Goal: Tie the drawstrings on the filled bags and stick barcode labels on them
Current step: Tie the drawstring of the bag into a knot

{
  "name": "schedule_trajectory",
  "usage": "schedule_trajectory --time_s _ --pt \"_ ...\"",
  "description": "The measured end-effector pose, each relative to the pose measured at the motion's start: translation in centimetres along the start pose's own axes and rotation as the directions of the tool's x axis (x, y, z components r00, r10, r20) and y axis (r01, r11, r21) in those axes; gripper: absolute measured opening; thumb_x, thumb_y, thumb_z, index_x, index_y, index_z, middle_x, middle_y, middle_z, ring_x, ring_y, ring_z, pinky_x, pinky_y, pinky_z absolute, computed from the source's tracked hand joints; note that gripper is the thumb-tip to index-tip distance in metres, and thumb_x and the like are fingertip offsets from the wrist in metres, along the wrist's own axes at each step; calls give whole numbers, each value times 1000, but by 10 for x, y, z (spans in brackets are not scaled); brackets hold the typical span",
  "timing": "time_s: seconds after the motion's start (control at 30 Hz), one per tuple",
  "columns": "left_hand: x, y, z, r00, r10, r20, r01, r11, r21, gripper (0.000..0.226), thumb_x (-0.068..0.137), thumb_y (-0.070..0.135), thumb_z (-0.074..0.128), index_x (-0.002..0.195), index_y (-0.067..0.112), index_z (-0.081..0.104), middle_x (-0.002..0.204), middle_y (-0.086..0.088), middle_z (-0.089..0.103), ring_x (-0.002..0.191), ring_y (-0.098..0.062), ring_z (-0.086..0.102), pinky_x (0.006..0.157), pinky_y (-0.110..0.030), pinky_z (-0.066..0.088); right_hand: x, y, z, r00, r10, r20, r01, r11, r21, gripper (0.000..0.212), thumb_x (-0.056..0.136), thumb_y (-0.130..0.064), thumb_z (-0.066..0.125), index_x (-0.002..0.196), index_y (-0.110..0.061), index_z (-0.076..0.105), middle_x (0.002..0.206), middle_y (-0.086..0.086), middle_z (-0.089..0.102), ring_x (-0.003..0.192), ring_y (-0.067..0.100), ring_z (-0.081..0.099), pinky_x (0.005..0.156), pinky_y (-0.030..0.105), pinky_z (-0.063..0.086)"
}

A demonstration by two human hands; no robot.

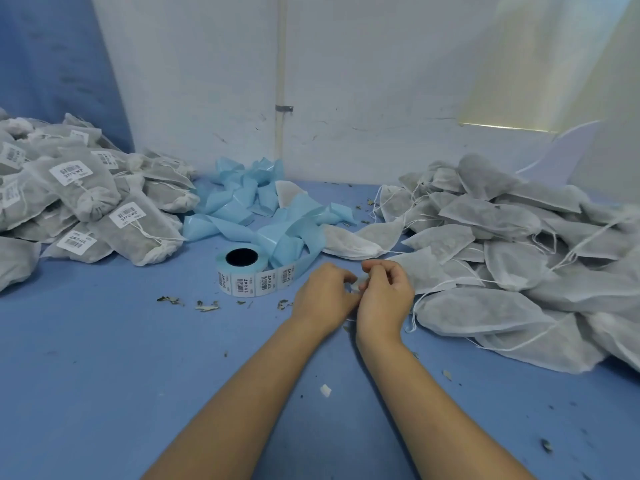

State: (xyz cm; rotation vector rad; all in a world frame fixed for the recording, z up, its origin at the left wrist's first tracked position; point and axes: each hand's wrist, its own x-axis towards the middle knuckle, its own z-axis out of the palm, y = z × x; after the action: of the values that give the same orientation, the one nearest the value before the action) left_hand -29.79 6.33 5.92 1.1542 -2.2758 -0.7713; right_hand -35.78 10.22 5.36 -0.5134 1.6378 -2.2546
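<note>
White label scrap pinched between left hand (323, 292) and right hand (384, 292) — peeling step; next, press onto bag from unlabelled pile (519, 258).

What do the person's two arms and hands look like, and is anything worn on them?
Both forearms are bare right up to the bottom edge of the picture: no sleeve shows. The left hand and the right hand wear no gloves. I see no watch, bracelet or ring, and no markings. The fingers are uncovered too.
</note>
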Motion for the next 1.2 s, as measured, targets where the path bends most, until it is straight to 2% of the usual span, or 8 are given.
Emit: schedule_trajectory --time_s 0.2,0.37,0.57,0.7,0.77,0.87,1.0,1.2 --pt "1 -6 7 977 -47 -208 42 999 -28 20 88 29 61 102 18 68 115 0 59 104 -17 56 76 -26 37 1 0 -1 1000 -8 -26 8 1000 9 28 82 3 48 67 -17 61 66 4 58 66 22 50 64 36 42" --pt "2 -7 -6 922 -138 -363 13 945 -327 7 87 17 62 86 12 68 86 2 64 79 -11 56 65 -17 32 0 1 -3 999 -17 28 17 1000 -1 27 82 3 48 66 -14 64 60 -2 59 53 9 47 55 28 39" --pt "-8 -6 -32 932 -308 -191 53 639 -768 7 94 13 57 91 8 60 71 -5 63 56 -19 67 54 -28 56 -4 2 -1 981 0 194 28 990 -138 30 82 3 48 64 -14 66 62 -8 67 54 3 58 55 18 46" --pt "-19 -11 -37 957 -268 -108 54 532 -845 12 96 11 54 99 2 61 82 -16 65 53 -12 68 51 -19 54 -10 0 0 946 1 325 85 964 -251 27 88 -10 49 71 -14 69 74 -1 71 76 16 65 75 32 51" --pt "-24 -15 -35 962 -248 -111 43 541 -840 13 95 12 55 101 3 63 80 -15 66 52 -11 66 55 -19 55 -12 -1 1 941 -5 340 98 961 -258 31 93 -25 52 72 -10 69 76 2 72 79 20 64 78 36 48" --pt "-26 -21 -32 970 -201 -135 17 612 -791 14 93 12 57 100 4 67 68 -7 65 49 -9 62 53 -17 51 -12 -3 2 944 39 328 65 952 -300 42 91 -41 57 69 -6 63 66 4 64 64 17 54 66 32 43" --pt "-28 -24 -31 979 -109 -173 -34 745 -666 14 93 13 58 93 11 71 60 1 61 46 -5 56 50 -15 45 -4 -6 1 954 136 268 -49 951 -307 28 88 -27 60 62 -17 55 59 -4 52 58 14 45 59 28 37" --pt "-29 -29 -33 904 -220 -367 -59 786 -615 13 95 17 54 87 18 64 71 4 61 43 -1 46 47 -11 39 6 -8 -3 964 198 180 -172 974 -150 25 91 -28 60 72 -14 58 58 -1 57 46 12 48 49 23 41"
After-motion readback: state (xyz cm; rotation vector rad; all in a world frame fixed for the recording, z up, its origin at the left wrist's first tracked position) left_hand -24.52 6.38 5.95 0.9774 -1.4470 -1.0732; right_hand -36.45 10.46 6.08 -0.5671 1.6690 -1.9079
